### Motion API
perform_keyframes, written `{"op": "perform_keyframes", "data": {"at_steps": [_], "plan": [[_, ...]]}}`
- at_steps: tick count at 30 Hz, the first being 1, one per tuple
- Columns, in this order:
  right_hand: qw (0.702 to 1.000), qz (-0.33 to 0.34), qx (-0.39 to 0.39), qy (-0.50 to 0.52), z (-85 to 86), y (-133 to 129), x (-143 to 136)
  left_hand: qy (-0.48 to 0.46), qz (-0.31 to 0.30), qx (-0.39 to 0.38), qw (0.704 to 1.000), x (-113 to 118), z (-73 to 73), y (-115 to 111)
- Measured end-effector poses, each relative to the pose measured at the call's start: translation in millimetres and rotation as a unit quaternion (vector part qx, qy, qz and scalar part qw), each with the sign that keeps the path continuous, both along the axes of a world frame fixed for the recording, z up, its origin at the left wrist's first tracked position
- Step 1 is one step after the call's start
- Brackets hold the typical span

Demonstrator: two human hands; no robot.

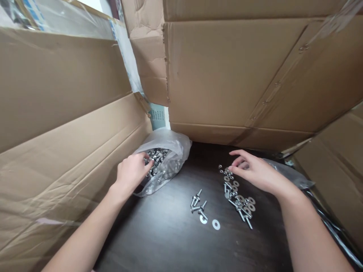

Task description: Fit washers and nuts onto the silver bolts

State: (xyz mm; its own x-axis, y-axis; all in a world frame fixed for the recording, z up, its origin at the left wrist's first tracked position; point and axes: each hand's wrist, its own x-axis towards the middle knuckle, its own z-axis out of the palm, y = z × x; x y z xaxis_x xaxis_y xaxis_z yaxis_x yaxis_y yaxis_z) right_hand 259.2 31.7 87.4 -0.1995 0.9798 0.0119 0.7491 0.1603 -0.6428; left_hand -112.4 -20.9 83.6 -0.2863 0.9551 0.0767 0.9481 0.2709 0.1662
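My left hand (133, 169) reaches into the mouth of a clear plastic bag (177, 145) full of small metal hardware (160, 155). Its thumb and fingertips are pinched together at the pieces, and what they hold is too small to name. Over the right side of the dark table, my right hand (249, 168) hovers with its fingers bent and apart, thumb just above several small nuts (229, 175). Below it lies a loose pile of washers (251, 208) and bolts (241, 215). Between the hands are several bolts (195, 202) and two washers (216, 224).
Cardboard walls (227, 75) enclose the dark table (159, 234) at the back, left and right. Another clear plastic bag (286, 173) lies behind my right wrist. Black plastic (334, 230) runs along the right edge.
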Motion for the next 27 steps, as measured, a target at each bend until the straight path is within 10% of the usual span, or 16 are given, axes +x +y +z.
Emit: {"op": "perform_keyframes", "data": {"at_steps": [6,9,14,20,27], "plan": [[0.987,-0.042,-0.102,-0.119,4.5,-2,11,0.002,-0.043,0.023,0.999,17,17.9,-11],[0.973,-0.050,-0.143,-0.173,-0.1,0,10,-0.083,-0.159,0.028,0.983,50,18.2,-13],[0.965,-0.027,-0.175,-0.196,-11.4,4,-1,-0.191,-0.346,-0.012,0.919,104,-20.8,10],[0.963,0.002,-0.171,-0.208,-20.5,5,-13,-0.291,-0.347,0.024,0.891,111,-69.1,31],[0.952,0.000,-0.162,-0.259,-25.1,5,-22,-0.311,-0.364,0.046,0.877,106,-80.4,30]]}}
